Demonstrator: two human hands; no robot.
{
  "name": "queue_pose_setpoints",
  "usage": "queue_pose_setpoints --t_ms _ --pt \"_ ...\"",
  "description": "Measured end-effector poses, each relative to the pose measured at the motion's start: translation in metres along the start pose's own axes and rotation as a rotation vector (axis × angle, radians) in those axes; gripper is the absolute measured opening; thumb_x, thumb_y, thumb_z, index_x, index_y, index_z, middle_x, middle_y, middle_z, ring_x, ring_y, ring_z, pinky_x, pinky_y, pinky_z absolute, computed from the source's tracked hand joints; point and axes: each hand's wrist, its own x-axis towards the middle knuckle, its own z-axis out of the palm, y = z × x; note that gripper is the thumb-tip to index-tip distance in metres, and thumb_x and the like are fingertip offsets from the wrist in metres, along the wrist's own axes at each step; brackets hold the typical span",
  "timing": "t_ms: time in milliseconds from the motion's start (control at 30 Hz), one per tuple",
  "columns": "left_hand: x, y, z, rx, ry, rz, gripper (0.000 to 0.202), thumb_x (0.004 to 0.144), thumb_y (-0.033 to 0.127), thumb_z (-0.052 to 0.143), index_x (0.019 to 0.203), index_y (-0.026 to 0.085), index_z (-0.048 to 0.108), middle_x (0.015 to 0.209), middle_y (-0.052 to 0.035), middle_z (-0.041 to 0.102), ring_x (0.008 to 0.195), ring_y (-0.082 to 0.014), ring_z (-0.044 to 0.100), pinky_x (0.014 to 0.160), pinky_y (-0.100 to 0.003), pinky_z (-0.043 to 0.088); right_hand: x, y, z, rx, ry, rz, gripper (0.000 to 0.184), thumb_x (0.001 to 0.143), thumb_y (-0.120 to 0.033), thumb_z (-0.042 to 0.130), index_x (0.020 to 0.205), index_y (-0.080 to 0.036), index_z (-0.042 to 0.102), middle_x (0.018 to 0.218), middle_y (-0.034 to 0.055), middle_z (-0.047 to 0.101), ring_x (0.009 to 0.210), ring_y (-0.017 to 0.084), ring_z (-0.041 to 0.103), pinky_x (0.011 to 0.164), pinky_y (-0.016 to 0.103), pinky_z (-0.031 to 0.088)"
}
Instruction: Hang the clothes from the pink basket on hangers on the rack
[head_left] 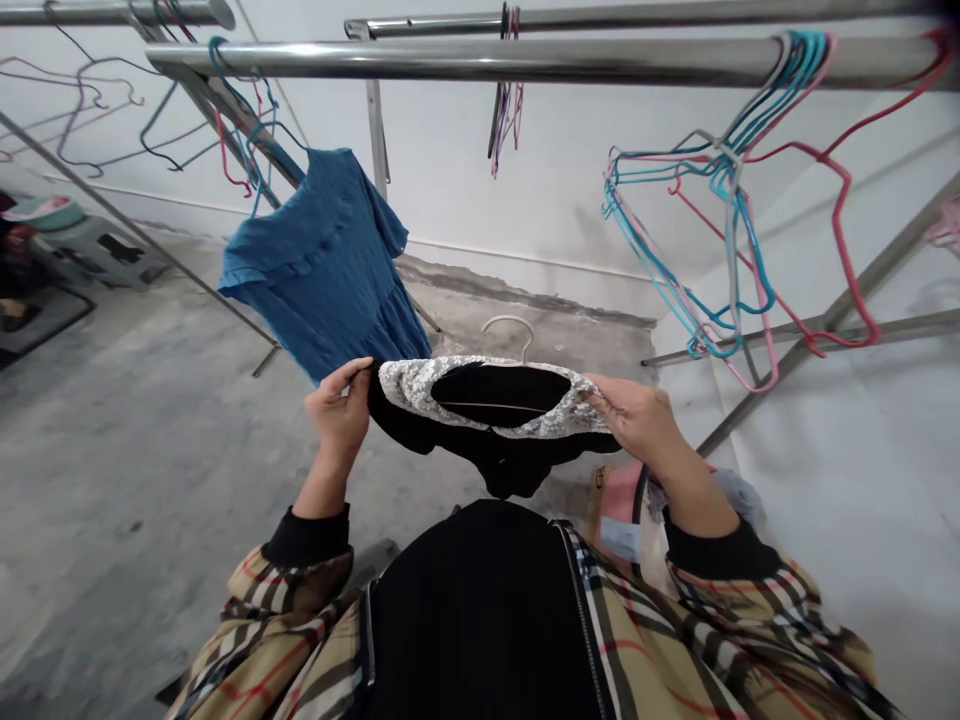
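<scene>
A black garment (502, 465) with a white, sequin-like collar hangs on a pale hanger (519, 324), whose hook sticks up above the neckline. My left hand (341, 405) pinches the garment's black shoulder at its left end. On the other side, my right hand (634, 415) is closed on the collar's right shoulder, fingertips pressed into the pale trim. Through the neck opening a thin strip of the hanger's lower bar shows. The rest of the hanger is hidden in the cloth.
A metal rail (420, 62) runs across above my hands. From it hang a blue dress (322, 260) at left and several blue, pink and red hangers (731, 170) at right. A pink container (622, 500) stands below my right hand; a grey stool (112, 245) stands far left.
</scene>
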Motion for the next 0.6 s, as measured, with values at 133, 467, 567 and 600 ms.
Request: queue_pose_setpoints --t_ms 133,467,567,600 --pt "-0.013 0.017 0.012 -0.002 0.019 0.11 0.021 0.083 0.025 0.061 0.102 0.018 0.068 0.101 -0.0066 0.067 0.097 -0.0177 0.062 0.087 -0.032 0.049 -0.007 -0.009 -0.002 -0.052 0.078 -0.003 0.038 0.1 -0.038 0.039 0.115 -0.019 0.069 0.101 0.0068 0.075 0.084 0.019 0.072 0.071 0.026 0.049" --pt "-0.032 0.052 0.043 0.056 -0.288 0.003 0.02 0.076 0.023 0.063 0.096 0.02 0.063 0.09 -0.0034 0.06 0.071 -0.0136 0.056 0.062 -0.025 0.042 -0.018 -0.029 0.01 -0.119 0.061 -0.008 0.034 0.099 -0.033 0.042 0.118 -0.021 0.068 0.101 0.0061 0.075 0.08 0.017 0.069 0.068 0.025 0.045" --pt "-0.026 0.049 0.041 0.054 -0.375 -0.054 0.023 0.072 0.018 0.061 0.094 0.02 0.065 0.091 -0.0035 0.061 0.072 -0.0145 0.055 0.064 -0.026 0.042 -0.022 -0.025 0.012 -0.138 0.057 -0.008 0.033 0.098 -0.033 0.044 0.119 -0.022 0.068 0.098 0.0057 0.075 0.079 0.017 0.068 0.066 0.025 0.043" --pt "-0.023 0.047 0.039 0.0 -0.42 -0.103 0.024 0.07 0.017 0.06 0.094 0.02 0.065 0.089 -0.0028 0.061 0.07 -0.0139 0.054 0.064 -0.026 0.042 -0.023 -0.024 0.013 -0.147 0.054 -0.008 0.033 0.098 -0.033 0.045 0.119 -0.022 0.067 0.097 0.0054 0.075 0.078 0.017 0.068 0.066 0.025 0.043"
